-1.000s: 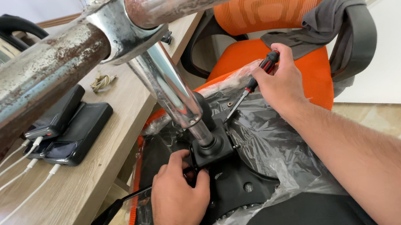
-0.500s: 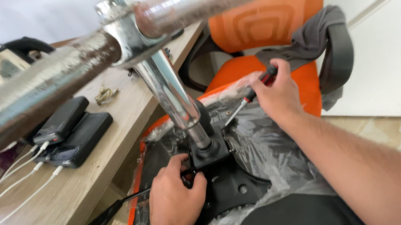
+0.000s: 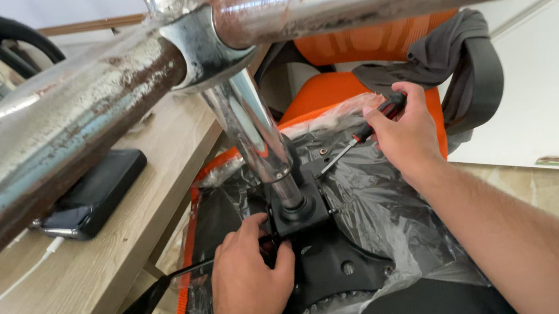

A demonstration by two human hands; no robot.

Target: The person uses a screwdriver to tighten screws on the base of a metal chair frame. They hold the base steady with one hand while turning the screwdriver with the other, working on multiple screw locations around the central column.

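**Two hands at the underside of an upturned office chair**

Under both hands lies an upturned chair seat, orange at its edges and wrapped in crinkled clear plastic film. Bolted to it is a black metal mechanism plate, and from a square black housing on that plate a chrome column rises toward the camera, ending in a hub from which rusty, flaking chrome legs spread left and right across the top of the view.

At the near edge of the plate the left hand presses down, fingers curled and loosely closed over the black housing just below the foot of the column; whether it grips a small part there cannot be told. A black lever with a paddle end runs out from beneath this hand toward the lower left.

Farther away, to the right of the column, the right hand is closed firmly around the red-and-black handle of a screwdriver. Its thin shaft slants down and left from the fist, with the tip meeting the far corner of the square housing.

Left of both hands stands a wooden table carrying a dark power bank. Behind the right hand, a grey garment hangs over an orange chair back.
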